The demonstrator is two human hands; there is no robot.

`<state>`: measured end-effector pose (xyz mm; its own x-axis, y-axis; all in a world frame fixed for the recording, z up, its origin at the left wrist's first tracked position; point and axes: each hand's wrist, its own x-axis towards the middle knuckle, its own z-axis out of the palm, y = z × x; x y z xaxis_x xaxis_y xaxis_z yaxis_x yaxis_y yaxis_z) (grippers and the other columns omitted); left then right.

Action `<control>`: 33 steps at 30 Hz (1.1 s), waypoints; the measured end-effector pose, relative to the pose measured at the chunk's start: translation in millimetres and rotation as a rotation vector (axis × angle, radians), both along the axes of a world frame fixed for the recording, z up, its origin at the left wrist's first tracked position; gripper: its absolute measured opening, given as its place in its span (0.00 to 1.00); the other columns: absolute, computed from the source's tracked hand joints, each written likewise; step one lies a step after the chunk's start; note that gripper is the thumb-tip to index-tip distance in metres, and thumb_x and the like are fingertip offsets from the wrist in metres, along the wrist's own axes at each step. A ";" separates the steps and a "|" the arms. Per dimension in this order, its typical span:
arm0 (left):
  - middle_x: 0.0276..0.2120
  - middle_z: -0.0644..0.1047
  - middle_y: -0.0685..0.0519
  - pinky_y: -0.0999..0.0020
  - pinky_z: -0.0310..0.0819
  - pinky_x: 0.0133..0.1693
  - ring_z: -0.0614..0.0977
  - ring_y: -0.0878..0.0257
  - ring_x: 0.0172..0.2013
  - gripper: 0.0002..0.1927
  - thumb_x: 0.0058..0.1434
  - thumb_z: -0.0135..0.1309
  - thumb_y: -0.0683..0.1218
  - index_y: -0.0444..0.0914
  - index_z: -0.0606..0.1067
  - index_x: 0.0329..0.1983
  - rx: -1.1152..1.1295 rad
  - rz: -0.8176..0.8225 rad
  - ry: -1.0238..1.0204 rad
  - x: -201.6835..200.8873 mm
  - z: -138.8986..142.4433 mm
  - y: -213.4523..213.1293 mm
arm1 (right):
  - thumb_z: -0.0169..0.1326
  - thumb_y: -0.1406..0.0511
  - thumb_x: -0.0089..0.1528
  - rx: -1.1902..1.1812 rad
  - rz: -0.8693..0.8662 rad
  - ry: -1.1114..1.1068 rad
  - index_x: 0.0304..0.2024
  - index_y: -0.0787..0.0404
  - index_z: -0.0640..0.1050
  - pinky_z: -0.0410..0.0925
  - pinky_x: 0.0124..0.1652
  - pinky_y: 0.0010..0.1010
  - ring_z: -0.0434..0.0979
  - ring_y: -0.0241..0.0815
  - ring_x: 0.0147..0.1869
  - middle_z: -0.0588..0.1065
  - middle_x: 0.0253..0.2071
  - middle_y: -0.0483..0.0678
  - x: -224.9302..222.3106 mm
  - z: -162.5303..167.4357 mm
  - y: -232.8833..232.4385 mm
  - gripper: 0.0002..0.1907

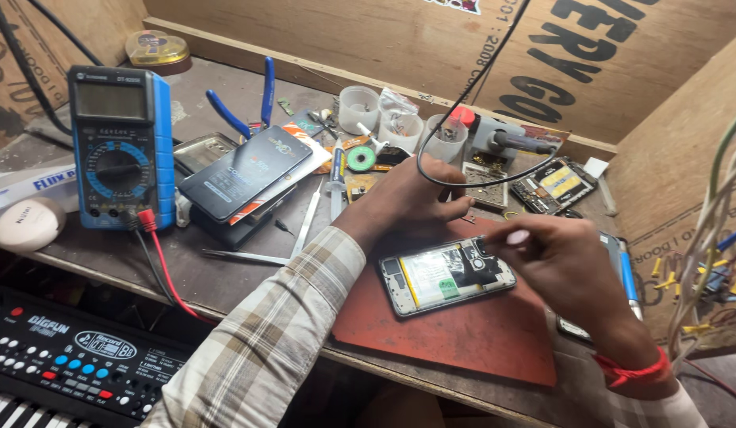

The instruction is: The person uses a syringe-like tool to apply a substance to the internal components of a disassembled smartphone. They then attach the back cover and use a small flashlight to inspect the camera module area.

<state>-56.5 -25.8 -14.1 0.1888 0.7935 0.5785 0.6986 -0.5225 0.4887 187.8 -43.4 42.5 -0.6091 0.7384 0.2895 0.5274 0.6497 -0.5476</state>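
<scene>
An opened phone (pixel 443 275) with its back cover off lies on a red mat (pixel 463 333), battery and board exposed. My left hand (pixel 412 198) rests on the bench just behind the phone, fingers curled near the phone's top edge. My right hand (pixel 558 265) hovers over the phone's right end, thumb and fingers pinched together above the board area. Whether something small is between the fingertips cannot be made out. A black cable (pixel 471 103) loops down over my left hand.
A blue multimeter (pixel 118 147) stands at the left with red and black leads. Phone boxes (pixel 245 174), tweezers (pixel 308 218), blue pliers (pixel 249 103), small plastic cups (pixel 360 107), circuit boards (pixel 554 186) and a keyboard (pixel 74 364) crowd the bench. Loose wires (pixel 717 238) hang at right.
</scene>
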 end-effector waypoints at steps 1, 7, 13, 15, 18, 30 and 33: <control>0.28 0.82 0.43 0.56 0.76 0.35 0.83 0.47 0.30 0.15 0.58 0.59 0.53 0.36 0.81 0.30 0.023 0.005 0.001 -1.0 2.1 -3.3 | 0.62 0.73 0.54 -0.002 0.087 0.006 0.39 0.57 0.86 0.72 0.28 0.29 0.78 0.35 0.27 0.82 0.24 0.43 -12.6 3.7 -4.0 0.11; 0.30 0.82 0.43 0.58 0.77 0.36 0.85 0.48 0.34 0.14 0.57 0.59 0.53 0.37 0.82 0.37 -0.043 0.043 -0.087 -2.6 5.3 -0.8 | 0.64 0.72 0.53 0.070 0.656 -0.010 0.32 0.60 0.81 0.72 0.33 0.30 0.78 0.38 0.32 0.79 0.27 0.43 -70.7 7.1 1.6 0.06; 0.29 0.82 0.43 0.58 0.77 0.35 0.84 0.49 0.32 0.14 0.54 0.61 0.52 0.37 0.81 0.37 -0.004 0.077 -0.095 -10.9 6.5 0.9 | 0.59 0.76 0.51 0.114 0.612 -0.069 0.33 0.62 0.82 0.70 0.35 0.34 0.77 0.42 0.33 0.77 0.30 0.45 -83.3 -3.3 1.8 0.09; 0.29 0.81 0.43 0.59 0.77 0.35 0.85 0.50 0.31 0.14 0.55 0.60 0.52 0.37 0.81 0.37 -0.037 0.072 -0.096 -14.8 4.3 1.4 | 0.59 0.77 0.49 0.143 0.606 -0.040 0.34 0.62 0.82 0.70 0.35 0.33 0.78 0.43 0.34 0.78 0.30 0.45 -86.6 -7.3 0.6 0.11; 0.28 0.81 0.42 0.59 0.78 0.34 0.85 0.50 0.31 0.14 0.55 0.61 0.52 0.37 0.82 0.37 -0.031 0.062 -0.108 -18.9 -3.1 3.4 | 0.60 0.77 0.49 0.075 0.555 -0.008 0.36 0.61 0.83 0.72 0.34 0.31 0.79 0.41 0.32 0.80 0.31 0.45 -90.2 -15.8 -1.6 0.13; 0.28 0.82 0.43 0.59 0.79 0.34 0.86 0.50 0.31 0.15 0.54 0.62 0.53 0.38 0.82 0.37 -0.048 0.070 -0.096 -25.6 -21.2 -0.2 | 0.58 0.79 0.46 0.140 0.493 -0.044 0.34 0.60 0.82 0.72 0.34 0.35 0.81 0.44 0.34 0.78 0.28 0.47 -98.9 -33.9 -10.9 0.15; 0.28 0.82 0.43 0.58 0.79 0.34 0.86 0.50 0.31 0.15 0.54 0.61 0.53 0.38 0.82 0.36 -0.051 0.074 -0.090 -21.8 -21.0 0.7 | 0.58 0.78 0.48 0.168 0.489 -0.035 0.33 0.59 0.82 0.71 0.34 0.37 0.81 0.46 0.35 0.79 0.29 0.47 -97.1 -35.0 -11.2 0.13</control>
<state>-78.2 -25.2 -35.1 0.0776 0.8321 0.5492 0.6866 -0.4440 0.5756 90.7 -54.6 7.5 -0.8829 0.3099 0.3527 0.1562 0.9023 -0.4018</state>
